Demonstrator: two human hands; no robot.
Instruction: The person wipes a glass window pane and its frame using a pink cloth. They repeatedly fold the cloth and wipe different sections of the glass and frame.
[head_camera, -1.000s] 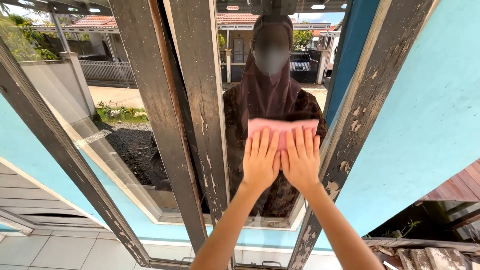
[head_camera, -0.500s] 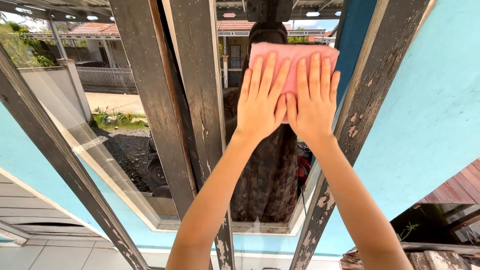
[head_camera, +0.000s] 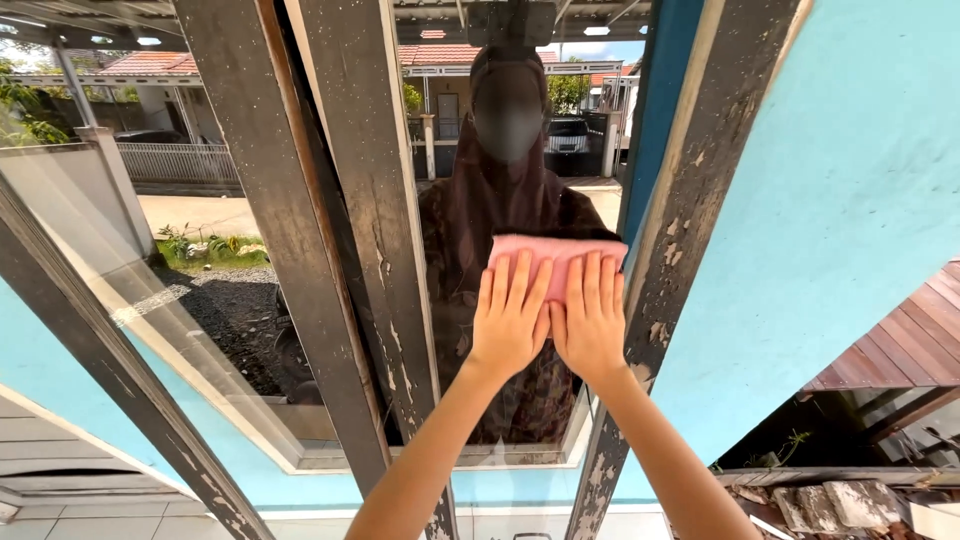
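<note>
No packages, labels, signs or screens show anywhere in this view.

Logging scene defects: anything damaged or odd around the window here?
Yes. The dark wooden window frame is weathered: its paint is cracked and flaking, with bare pale patches down the right post. Both hands, left hand and right hand, press a pink cloth flat on the glass pane; nothing looks spilled.
</note>
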